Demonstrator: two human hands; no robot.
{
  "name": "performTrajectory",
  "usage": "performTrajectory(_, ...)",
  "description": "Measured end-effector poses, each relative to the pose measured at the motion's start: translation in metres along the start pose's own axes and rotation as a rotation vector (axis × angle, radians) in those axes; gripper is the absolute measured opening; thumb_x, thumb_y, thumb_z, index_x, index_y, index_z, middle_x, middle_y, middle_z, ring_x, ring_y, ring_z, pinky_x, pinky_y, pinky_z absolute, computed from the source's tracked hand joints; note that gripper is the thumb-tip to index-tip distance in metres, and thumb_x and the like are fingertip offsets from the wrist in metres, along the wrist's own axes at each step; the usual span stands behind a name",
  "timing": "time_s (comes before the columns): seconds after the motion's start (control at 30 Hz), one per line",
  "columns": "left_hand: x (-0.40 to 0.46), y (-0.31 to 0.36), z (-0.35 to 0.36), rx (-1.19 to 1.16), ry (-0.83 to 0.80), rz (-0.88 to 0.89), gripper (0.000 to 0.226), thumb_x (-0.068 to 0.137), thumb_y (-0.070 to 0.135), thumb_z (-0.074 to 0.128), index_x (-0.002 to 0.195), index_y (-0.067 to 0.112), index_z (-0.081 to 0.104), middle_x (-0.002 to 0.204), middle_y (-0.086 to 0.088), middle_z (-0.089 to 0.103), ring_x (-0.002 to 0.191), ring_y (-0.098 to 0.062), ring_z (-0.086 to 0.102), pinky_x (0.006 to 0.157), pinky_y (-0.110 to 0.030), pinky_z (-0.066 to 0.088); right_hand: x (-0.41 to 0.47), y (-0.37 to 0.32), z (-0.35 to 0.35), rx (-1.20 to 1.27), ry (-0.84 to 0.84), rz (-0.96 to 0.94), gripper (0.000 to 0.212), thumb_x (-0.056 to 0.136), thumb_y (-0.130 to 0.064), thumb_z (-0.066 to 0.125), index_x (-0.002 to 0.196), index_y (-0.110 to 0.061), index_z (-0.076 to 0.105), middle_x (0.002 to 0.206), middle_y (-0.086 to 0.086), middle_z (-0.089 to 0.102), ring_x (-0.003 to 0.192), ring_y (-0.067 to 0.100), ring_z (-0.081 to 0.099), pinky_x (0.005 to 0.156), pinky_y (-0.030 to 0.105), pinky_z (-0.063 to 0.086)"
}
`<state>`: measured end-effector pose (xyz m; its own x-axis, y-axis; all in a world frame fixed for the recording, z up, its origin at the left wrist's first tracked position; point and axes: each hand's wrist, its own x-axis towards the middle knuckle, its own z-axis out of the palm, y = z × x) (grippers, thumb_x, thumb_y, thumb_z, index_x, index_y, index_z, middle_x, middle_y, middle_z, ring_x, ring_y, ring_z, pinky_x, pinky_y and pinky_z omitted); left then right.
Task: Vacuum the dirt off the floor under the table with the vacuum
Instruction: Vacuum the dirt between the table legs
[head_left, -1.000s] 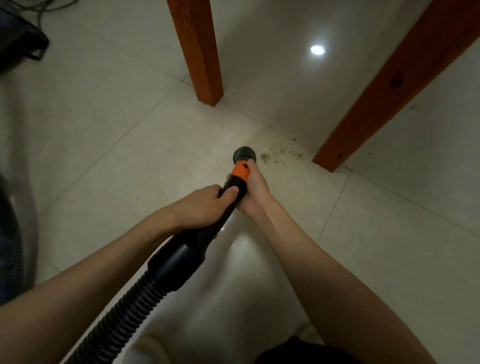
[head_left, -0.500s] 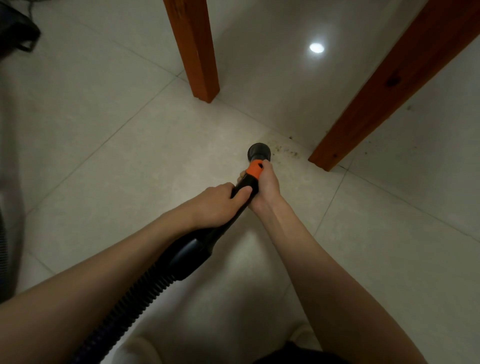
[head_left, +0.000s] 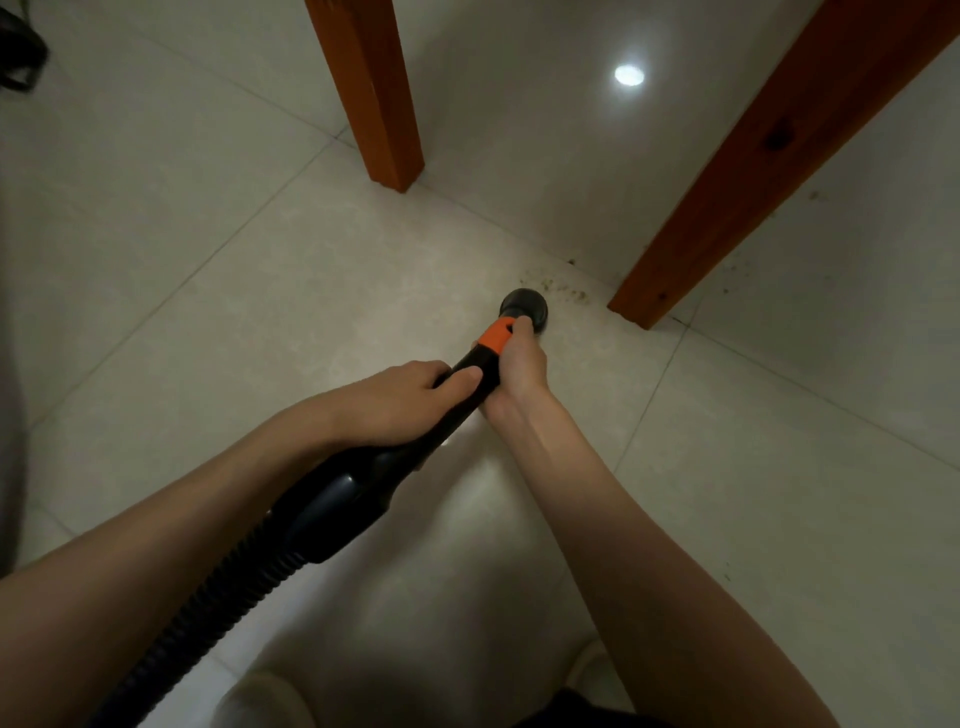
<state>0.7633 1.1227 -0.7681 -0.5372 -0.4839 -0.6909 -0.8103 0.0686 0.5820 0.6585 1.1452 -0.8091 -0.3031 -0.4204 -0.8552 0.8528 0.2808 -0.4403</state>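
A black vacuum wand (head_left: 363, 483) with an orange collar (head_left: 496, 335) runs from a ribbed hose (head_left: 208, 608) at the lower left to a round black nozzle (head_left: 524, 306) pressed to the pale tiled floor. My left hand (head_left: 400, 402) grips the wand's middle. My right hand (head_left: 519, 366) grips it just behind the nozzle, at the orange collar. A thin streak of brown dirt (head_left: 563, 288) lies right beyond the nozzle, by the foot of the right table leg (head_left: 727, 208). More specks (head_left: 737, 270) dot the floor past that leg.
A second orange-brown wooden table leg (head_left: 374, 93) stands at top centre. A dark object (head_left: 21, 57) sits at the top left corner. My pale shoes (head_left: 260, 696) show at the bottom edge. A ceiling light reflects off the floor (head_left: 628, 75).
The nozzle has swept right over the dirt patch towards the right table leg. The big smudge seen a second ago is reduced to a thin streak. Both hands keep their grip.
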Motion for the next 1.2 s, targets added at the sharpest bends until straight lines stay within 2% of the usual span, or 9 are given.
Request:
performTrajectory(0.2,-0.010,-0.002,0.001,0.092,0.025,-0.023,0.047,0.099,0.047,0.028,0.101,0.007,0.052,0.077,-0.007,0.060,0.052,-0.015,0.058,0.054,-0.024,0.047,-0.010,0.007,0.002,-0.009,-0.063,0.050,0.037,0.102,-0.037,0.037,0.078,-0.009,0.042,0.072,0.007,0.048,0.059,0.016,0.048,0.055,0.027,0.042)
performTrajectory(0.37,-0.021,-0.011,0.008,0.045,0.050,-0.058,0.047,0.096,0.052,0.031,0.089,0.010,0.050,0.075,-0.009,0.061,0.051,-0.018,0.059,0.054,-0.026,0.048,-0.021,0.015,0.004,-0.060,-0.080,0.095,0.039,0.102,-0.038,0.037,0.077,-0.009,0.043,0.070,0.008,0.048,0.058,0.016,0.047,0.055,0.028,0.042)
performTrajectory(0.53,-0.027,-0.010,0.013,0.027,0.034,-0.031,0.046,0.093,0.056,0.037,0.082,0.013,0.047,0.072,-0.007,0.060,0.050,-0.018,0.059,0.055,-0.026,0.049,-0.025,0.016,0.000,-0.080,-0.035,0.049,0.043,0.102,-0.036,0.036,0.071,-0.008,0.042,0.068,0.008,0.046,0.058,0.016,0.045,0.057,0.027,0.041)
performTrajectory(0.73,-0.016,0.004,0.018,0.053,0.037,0.029,0.044,0.096,0.053,0.034,0.089,0.013,0.049,0.065,-0.002,0.057,0.051,-0.013,0.056,0.054,-0.023,0.047,-0.011,0.001,-0.011,-0.058,0.019,-0.028,0.037,0.102,-0.033,0.038,0.075,-0.008,0.042,0.069,0.007,0.047,0.057,0.016,0.045,0.055,0.027,0.041)
performTrajectory(0.8,-0.007,0.008,0.019,0.029,0.055,0.043,0.045,0.096,0.053,0.034,0.091,0.011,0.049,0.065,-0.002,0.056,0.051,-0.013,0.056,0.051,-0.022,0.045,0.000,-0.007,-0.010,-0.070,0.025,-0.063,0.033,0.102,-0.032,0.039,0.079,-0.008,0.044,0.071,0.008,0.048,0.058,0.016,0.047,0.056,0.028,0.043)
performTrajectory(0.9,0.006,0.011,0.013,-0.002,0.097,0.051,0.048,0.096,0.052,0.034,0.096,0.008,0.053,0.064,-0.003,0.056,0.051,-0.014,0.055,0.051,-0.023,0.045,0.019,-0.015,0.000,-0.122,0.008,-0.104,0.025,0.101,-0.032,0.039,0.100,-0.007,0.045,0.074,0.008,0.049,0.061,0.017,0.049,0.057,0.030,0.044)
performTrajectory(1.03,0.023,0.013,-0.004,-0.042,0.158,0.043,0.045,0.096,0.050,0.036,0.086,0.009,0.051,0.061,-0.005,0.057,0.050,-0.019,0.058,0.053,-0.025,0.048,0.034,-0.026,0.025,-0.171,-0.033,-0.105,0.035,0.101,-0.035,0.041,0.121,-0.006,0.047,0.077,0.007,0.048,0.062,0.017,0.049,0.055,0.031,0.043)
performTrajectory(1.13,0.031,0.017,-0.011,-0.039,0.171,0.035,0.044,0.096,0.050,0.037,0.081,0.010,0.051,0.057,-0.004,0.058,0.045,-0.016,0.057,0.049,-0.022,0.047,0.042,-0.033,0.030,-0.152,-0.061,-0.084,0.034,0.101,-0.036,0.041,0.117,-0.007,0.047,0.073,0.008,0.049,0.058,0.016,0.048,0.054,0.030,0.043)
performTrajectory(1.2,0.034,0.021,-0.009,0.010,0.156,0.045,0.045,0.096,0.050,0.036,0.082,0.011,0.051,0.060,-0.003,0.057,0.049,-0.015,0.056,0.054,-0.024,0.046,0.044,-0.036,0.024,-0.124,-0.064,-0.081,0.030,0.101,-0.036,0.040,0.109,-0.007,0.046,0.070,0.008,0.048,0.057,0.016,0.047,0.056,0.029,0.043)
